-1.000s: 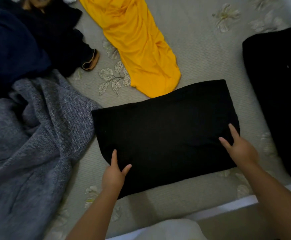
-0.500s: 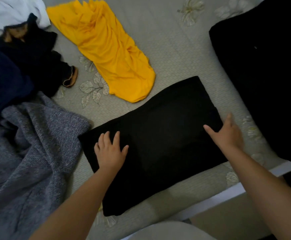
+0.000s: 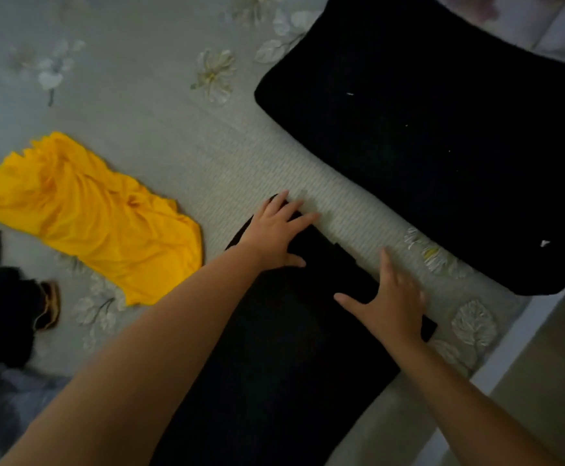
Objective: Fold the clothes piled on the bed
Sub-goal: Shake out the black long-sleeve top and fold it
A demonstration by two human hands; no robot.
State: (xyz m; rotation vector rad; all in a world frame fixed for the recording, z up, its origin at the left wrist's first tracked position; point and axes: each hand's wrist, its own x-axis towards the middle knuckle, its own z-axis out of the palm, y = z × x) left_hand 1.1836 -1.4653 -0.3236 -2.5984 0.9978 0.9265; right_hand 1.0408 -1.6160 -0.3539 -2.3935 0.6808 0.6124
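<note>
A folded black garment lies flat on the bed at six o'clock. A crumpled yellow garment lies at nine o'clock, and another flat black garment at two o'clock.

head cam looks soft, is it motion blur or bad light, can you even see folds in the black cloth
Head view: dim, flat light; the right hand smears at its edges, so motion blur; the folded black garment reads as one dark mass with barely a crease visible; the yellow garment shows its wrinkles clearly.
</note>
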